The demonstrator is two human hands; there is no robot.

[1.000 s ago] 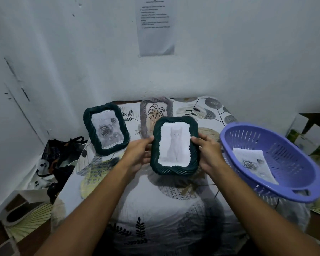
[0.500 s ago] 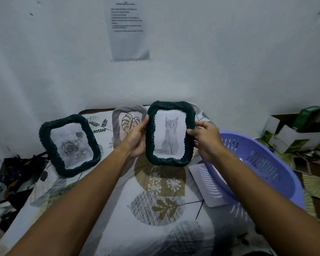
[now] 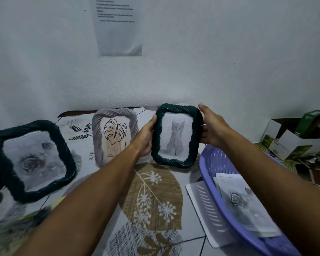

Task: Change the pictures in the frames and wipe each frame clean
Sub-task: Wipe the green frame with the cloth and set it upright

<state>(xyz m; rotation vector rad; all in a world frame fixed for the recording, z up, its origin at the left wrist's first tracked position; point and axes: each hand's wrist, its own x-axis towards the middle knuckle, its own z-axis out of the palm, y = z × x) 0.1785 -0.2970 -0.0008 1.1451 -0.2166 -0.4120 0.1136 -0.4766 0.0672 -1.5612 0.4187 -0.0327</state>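
**Setting the cat frame upright by the wall**

The white wall (image 3: 192,71) is the landmark here, with a printed sheet (image 3: 118,28) stuck high on it. Below it spreads the leaf-patterned table (image 3: 151,196). A purple basket (image 3: 211,174) sits at the table's right side, away from the wall, with loose prints (image 3: 244,204) inside, one showing a rose. Far to the left along the wall stands the dark green rose frame (image 3: 0,163); nearer the middle, close to the wall, stands the grey leaf frame (image 3: 98,141).

Just in front of the wall, right of the grey frame, is the dark green cat frame (image 3: 196,145), upright with its bottom edge at or just above the table; contact is unclear. The left hand (image 3: 146,139) holds its left edge with the thumb over the front rim. The right hand (image 3: 212,124) holds the right edge, its fingers partly hidden behind the frame.

The step appears to be standing this frame in the row. To do it well, I would seat the bottom edge flat, check the rear stand is spread, which is hidden here, and loosen one hand at a time so any wobble is caught. The basket rim lies near the frame's lower right corner, so keep clear of it.
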